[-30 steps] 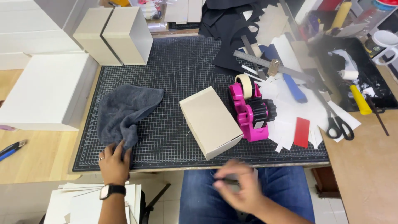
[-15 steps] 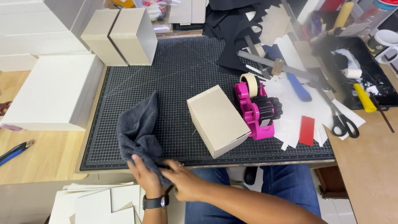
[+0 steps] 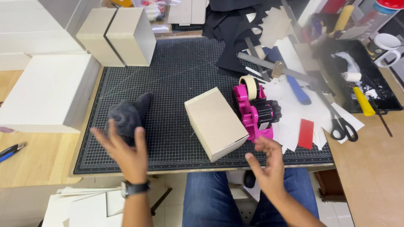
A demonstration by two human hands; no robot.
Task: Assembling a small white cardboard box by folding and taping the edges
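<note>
Now both hands are off the grey cloth point(image 3: 126, 116), which half a second ago they clutched together. Left hand point(image 3: 126, 153), fingers spread and empty, hovers just below the bunched cloth; right hand point(image 3: 269, 164), also open and empty, hangs below the pink tape dispenser point(image 3: 254, 111). Between the hands lies one small cardboard box point(image 3: 215, 123); two taller boxes point(image 3: 118, 35) stand beyond.

On the cutting mat point(image 3: 176, 84), the box point(image 3: 215, 122) sits at frame centre, the cloth point(image 3: 126, 115) to its left, the tape dispenser point(image 3: 254, 110) touching its right; scissors point(image 3: 341, 126) lie farther right.
</note>
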